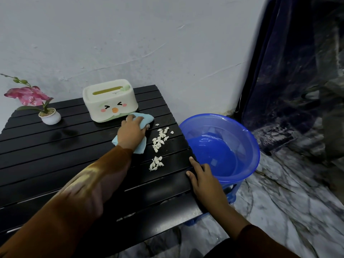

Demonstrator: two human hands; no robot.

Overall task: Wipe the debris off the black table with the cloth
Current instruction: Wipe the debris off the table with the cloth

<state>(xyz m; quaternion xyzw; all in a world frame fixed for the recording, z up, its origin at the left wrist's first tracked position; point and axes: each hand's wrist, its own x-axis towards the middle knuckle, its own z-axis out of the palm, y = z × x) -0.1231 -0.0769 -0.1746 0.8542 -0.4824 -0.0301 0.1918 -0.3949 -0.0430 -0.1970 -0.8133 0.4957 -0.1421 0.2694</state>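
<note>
Near the tabletop's point(55, 146) right edge, we see:
Left hand point(130, 134): grip clamped on cloth point(147, 118), beside debris point(159, 141).
Right hand point(202, 181): fingers straight, resting on that edge.

One cloth point(147, 117), one tissue box point(109, 102), one basin point(232, 127), one flowerpot point(50, 117), two hands point(130, 134).

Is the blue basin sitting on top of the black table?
No. The blue basin sits off the right edge of the black table, on something blue below, with the right hand resting at that edge.
</note>
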